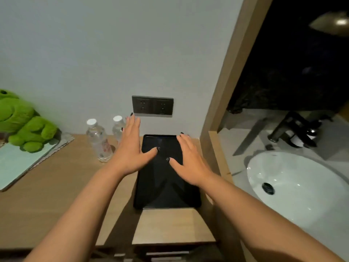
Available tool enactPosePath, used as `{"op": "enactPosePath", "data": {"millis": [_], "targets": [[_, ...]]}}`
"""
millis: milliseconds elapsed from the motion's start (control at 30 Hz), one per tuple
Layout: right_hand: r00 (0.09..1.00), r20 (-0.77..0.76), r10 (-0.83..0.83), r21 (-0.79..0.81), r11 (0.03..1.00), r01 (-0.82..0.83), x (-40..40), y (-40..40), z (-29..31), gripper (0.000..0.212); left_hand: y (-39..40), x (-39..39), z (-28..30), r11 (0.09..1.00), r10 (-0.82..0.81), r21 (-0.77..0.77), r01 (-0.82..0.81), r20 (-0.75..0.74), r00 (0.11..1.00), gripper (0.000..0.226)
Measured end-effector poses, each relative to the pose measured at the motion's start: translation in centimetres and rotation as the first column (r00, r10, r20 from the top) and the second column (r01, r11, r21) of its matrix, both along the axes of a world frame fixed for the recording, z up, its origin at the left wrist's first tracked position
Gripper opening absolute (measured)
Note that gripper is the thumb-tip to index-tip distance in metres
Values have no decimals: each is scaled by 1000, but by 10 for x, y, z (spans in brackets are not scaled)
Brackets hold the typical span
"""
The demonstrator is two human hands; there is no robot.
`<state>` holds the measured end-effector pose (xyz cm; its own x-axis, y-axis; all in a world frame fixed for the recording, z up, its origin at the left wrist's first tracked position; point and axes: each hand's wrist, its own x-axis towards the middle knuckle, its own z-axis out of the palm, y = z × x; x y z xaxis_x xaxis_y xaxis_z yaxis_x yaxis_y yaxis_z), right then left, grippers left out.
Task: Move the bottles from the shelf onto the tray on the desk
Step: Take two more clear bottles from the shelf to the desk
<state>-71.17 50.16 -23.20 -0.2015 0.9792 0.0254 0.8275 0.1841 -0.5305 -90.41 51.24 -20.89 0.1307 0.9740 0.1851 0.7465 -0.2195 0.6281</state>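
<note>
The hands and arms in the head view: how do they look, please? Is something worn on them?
Both forearms are bare, with no sleeves, watch or bracelet visible. The left hand and right hand have dark-painted, fairly long fingernails. No rings can be seen.

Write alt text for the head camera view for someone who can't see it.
Two open hands, left hand and right hand, hover over an empty black tray on a wooden desk. Two clear water bottles stand on the desk left of the tray, beside a green plush toy; a white sink lies right.
</note>
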Motion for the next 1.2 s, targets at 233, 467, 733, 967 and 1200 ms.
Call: {"op": "enactPosePath", "data": {"millis": [233, 467, 733, 967, 1200], "targets": [[993, 75, -91, -20, 996, 92, 104, -95, 21, 77, -61, 113, -2, 984, -170, -66, 168, -15, 985, 103], [974, 172, -145, 28, 989, 142, 220, -177, 38, 73, -122, 237, 14, 935, -337, -63, 348, 145, 930, 104], [903, 184, -388, 60, 922, 383, 322, -232, 40, 74, -149, 357, 2, 879, -476, -42, 475, -34, 879, 100], [780, 202, -592, 0, 797, 604, 395, -262, 25, 75, -150, 444, -8, 729, -683, -136, 671, -70, 727, 98], [616, 224, -755, -68, 618, 783, 467, -286, 17, 73, -149, 537, -19, 576, -817, -203, 792, -175, 549, 93]]}}
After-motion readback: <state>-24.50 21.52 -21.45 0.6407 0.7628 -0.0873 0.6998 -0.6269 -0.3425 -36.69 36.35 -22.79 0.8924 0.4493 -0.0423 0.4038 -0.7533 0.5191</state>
